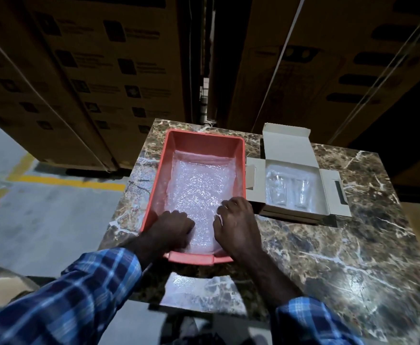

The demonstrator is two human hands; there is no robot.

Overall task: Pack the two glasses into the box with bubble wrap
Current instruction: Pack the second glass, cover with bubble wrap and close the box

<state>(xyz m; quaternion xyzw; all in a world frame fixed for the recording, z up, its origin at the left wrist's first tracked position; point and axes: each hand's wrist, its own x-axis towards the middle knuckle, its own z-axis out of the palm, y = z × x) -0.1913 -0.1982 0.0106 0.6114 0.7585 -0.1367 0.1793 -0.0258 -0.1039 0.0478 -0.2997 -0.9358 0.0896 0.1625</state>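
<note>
A red plastic tray (163,158) on the marble table holds a sheet of bubble wrap (197,185). Both my hands reach into its near end. My left hand (173,226) has its fingers curled down onto the wrap at the near left. My right hand (236,220) pinches the wrap's edge at the near right. To the right stands an open white box (287,145) with its flaps spread. Two clear glasses (277,189) (302,194) lie side by side inside it on bubble wrap.
The marble table (341,257) extends to the right and towards me. A piece of bubble wrap (199,292) lies at the table's near edge. Stacked cardboard cartons (92,70) rise behind the table. Grey floor with yellow lines (67,181) is on the left.
</note>
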